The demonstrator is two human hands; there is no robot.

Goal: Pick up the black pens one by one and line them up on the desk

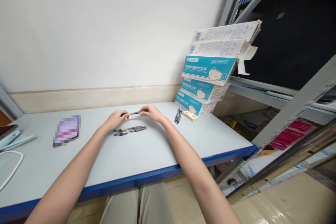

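Observation:
Between my two hands a dark pen [135, 113] is held level, a little beyond the other pens. My left hand [117, 119] pinches its left end with thumb and fingers. The right end is in the closed fingers of my right hand [152, 113]. Just nearer to me, several similar pens [131, 130] lie side by side on the grey table [154, 150], pointing left to right. To the right of my right hand, more dark pens [178, 116] lie bunched together beside a small pale box [190, 116].
Teal and white mask boxes [207, 70] are stacked at the table's back right, leaning, with torn flaps. A blurred purple phone-like thing [67, 129] lies at left, near a white cable [19, 168]. A metal shelf frame [296, 101] stands right. The wall [105, 35] closes the back.

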